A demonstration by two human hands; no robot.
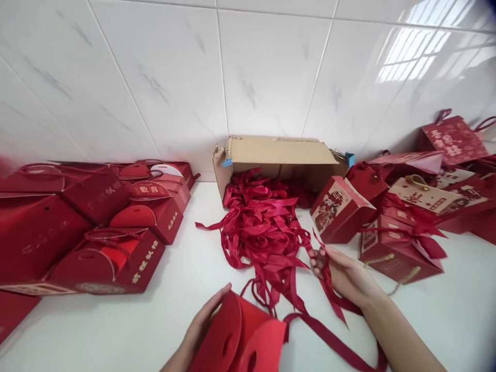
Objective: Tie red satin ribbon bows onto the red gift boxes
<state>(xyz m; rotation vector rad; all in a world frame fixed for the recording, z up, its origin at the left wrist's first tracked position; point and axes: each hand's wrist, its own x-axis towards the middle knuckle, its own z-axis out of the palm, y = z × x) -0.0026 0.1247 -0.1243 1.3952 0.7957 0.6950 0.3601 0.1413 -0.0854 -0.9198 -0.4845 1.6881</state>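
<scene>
On the left I see red boxes (149, 258) clustered on a white table (170, 294). Near the middle, my left hand (203, 318) lies along the left side of a single red carton (217, 338); whether it grips, I cannot tell. Beyond, a heap of ribbons (263, 227) spills from a cardboard box (277, 150). Just right, my right hand (344, 271) pinches one dark-red strip (334, 298). Gift boxes (403, 253) crowd the right.

Left hand (204, 316) on box (241, 336), right hand (346, 273) gripping ribbon (328, 283)
</scene>
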